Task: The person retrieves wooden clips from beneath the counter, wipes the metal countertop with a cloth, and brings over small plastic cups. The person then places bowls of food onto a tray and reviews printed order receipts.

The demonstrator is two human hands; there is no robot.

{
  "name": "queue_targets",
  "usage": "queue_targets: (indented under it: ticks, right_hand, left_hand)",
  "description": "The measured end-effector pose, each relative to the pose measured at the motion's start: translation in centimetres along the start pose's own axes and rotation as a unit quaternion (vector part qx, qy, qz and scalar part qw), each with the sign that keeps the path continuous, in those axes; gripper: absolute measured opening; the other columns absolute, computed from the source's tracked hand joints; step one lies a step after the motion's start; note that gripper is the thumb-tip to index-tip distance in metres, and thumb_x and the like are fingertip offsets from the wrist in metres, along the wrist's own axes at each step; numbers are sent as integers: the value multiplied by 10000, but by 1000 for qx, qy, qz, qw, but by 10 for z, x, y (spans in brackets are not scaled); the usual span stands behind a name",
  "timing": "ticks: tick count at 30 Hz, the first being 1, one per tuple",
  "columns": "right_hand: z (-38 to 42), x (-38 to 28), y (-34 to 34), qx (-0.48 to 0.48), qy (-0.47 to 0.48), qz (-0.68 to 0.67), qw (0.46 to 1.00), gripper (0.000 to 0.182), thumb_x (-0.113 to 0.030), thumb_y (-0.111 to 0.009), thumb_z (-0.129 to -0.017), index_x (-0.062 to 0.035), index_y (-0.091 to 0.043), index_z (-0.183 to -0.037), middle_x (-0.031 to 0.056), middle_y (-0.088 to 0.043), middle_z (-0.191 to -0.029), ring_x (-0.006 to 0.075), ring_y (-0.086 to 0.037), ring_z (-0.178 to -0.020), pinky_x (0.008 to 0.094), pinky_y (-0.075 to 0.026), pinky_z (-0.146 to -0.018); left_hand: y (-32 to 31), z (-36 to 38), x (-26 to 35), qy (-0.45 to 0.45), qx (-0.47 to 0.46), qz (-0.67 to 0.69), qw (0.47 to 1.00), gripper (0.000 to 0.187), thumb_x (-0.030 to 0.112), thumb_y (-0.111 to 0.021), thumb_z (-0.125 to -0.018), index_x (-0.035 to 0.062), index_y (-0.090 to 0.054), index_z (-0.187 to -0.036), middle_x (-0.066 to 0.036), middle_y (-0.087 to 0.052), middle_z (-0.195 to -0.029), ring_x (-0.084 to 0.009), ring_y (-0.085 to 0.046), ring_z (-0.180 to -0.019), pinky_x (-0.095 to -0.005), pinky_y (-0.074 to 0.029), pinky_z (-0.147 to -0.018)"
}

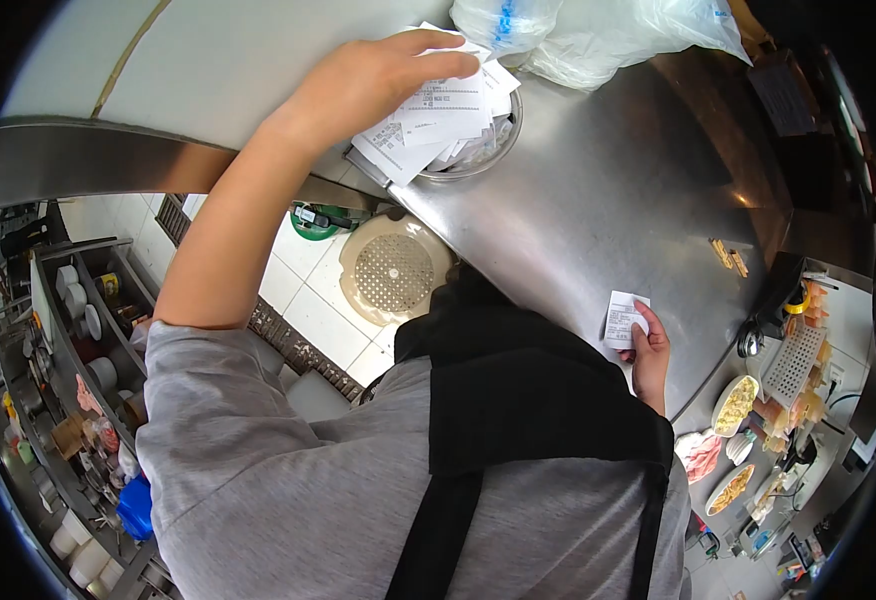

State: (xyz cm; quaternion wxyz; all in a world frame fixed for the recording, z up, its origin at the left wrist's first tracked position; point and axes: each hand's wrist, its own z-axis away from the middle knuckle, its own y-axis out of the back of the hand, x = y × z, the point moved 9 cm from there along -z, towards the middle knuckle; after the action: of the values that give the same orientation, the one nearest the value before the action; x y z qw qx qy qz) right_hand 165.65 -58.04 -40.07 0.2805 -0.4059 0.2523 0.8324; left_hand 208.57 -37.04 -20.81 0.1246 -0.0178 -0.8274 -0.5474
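Note:
My left hand [388,75] reaches over a round metal bowl [510,140] heaped with printed paper slips [448,112]. Its visible fingers are stretched out and apart, lying on the top slips; the rest of its fingers are hidden. Some slips lean out past the bowl's near left rim. In my right hand [650,350] a small printed receipt [622,320] is pinched between thumb and fingers, print side up, above the steel counter [578,220].
Plastic bags [608,40] sit at the counter's back, behind the bowl. Two small wooden clothespins [728,257] lie to the right. Dishes of food [735,405] stand at far right. Below the counter edge is a round perforated stool [395,268]; open drawers [88,300] hold containers at left.

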Motion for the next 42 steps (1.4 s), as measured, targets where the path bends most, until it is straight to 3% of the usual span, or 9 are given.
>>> queue_targets:
  ticks: [6,15,23,27,30,33,35,39,42]
  right_hand:
    - [-1,0,1,-2,5,5,1000,355,-25,-481,-969,-109,-588,-1296,28,-689,-900,47,-590,-622,176,-441,-510]
    - [-4,-9,-3,-20,-18,28,999,378,-18,-472,-963,-104,-574,-1317,16,-677,-960,53,-603,-699,189,-462,-559]
    - [-21,-221,-119,-129,216,-19,968,423,47,-497,-899,-17,-557,-1313,85,-562,-1344,150,-516,-1222,277,-379,-1036]
    - [-17,-305,-220,-227,242,-191,924,412,-66,-643,-906,-23,-574,-1310,96,-640,-1192,107,-585,-1051,240,-451,-933]
    - [-45,-290,-280,-159,370,103,910,300,-126,-718,-856,-23,-680,-1135,98,-703,-1005,132,-627,-880,298,-512,-822]
    - [-73,-244,-326,-110,506,206,830,277,-127,-733,-789,-9,-698,-1037,190,-695,-977,324,-672,-899,390,-532,-806]
    - [-72,-237,-334,-125,523,190,822,327,-113,-719,-797,-16,-671,-1106,188,-673,-1075,300,-642,-1011,399,-488,-909]
    - [-35,-253,-300,-82,527,306,789,723,-275,-767,-786,-144,-448,-1422,175,-445,-1397,367,-469,-1262,463,-398,-1039]
    - [3,-280,-221,-8,525,409,746,842,-312,-767,-783,-203,-326,-1493,153,-311,-1506,369,-361,-1353,506,-372,-1047]
  left_hand:
    - [-15,7,8,-64,-35,-109,991,500,58,-637,-833,299,-629,-1270,-42,-587,-1313,-264,-652,-961,-337,-543,-798]
    - [-28,11,-9,67,-110,-72,989,379,216,-707,-824,234,-675,-1201,-34,-624,-1224,-249,-610,-1054,-363,-523,-854]
    - [-25,34,22,-5,-43,-72,996,202,249,-711,-795,113,-709,-944,-84,-511,-1396,-351,-525,-1221,-418,-477,-972]
    - [-25,51,42,98,-40,-78,991,300,329,-703,-808,132,-697,-1033,-126,-452,-1455,-429,-461,-1284,-594,-322,-1076]
    - [-14,64,53,117,-34,-59,991,253,322,-720,-790,138,-708,-964,-127,-595,-1296,-373,-504,-1264,-605,-296,-1085]
    - [22,81,63,130,139,-24,981,127,155,-708,-746,66,-619,-768,-99,-630,-909,-308,-610,-901,-499,-466,-931]
    - [13,86,64,147,189,18,971,128,93,-656,-765,43,-610,-874,-159,-606,-927,-356,-590,-864,-443,-470,-756]
    - [-29,56,62,170,78,23,982,528,272,-603,-892,88,-491,-1374,-227,-360,-1485,-412,-359,-1351,-523,-270,-1111]
    - [-48,51,48,203,-10,-46,978,627,382,-615,-876,138,-454,-1431,-196,-291,-1540,-381,-292,-1407,-551,-208,-1133]
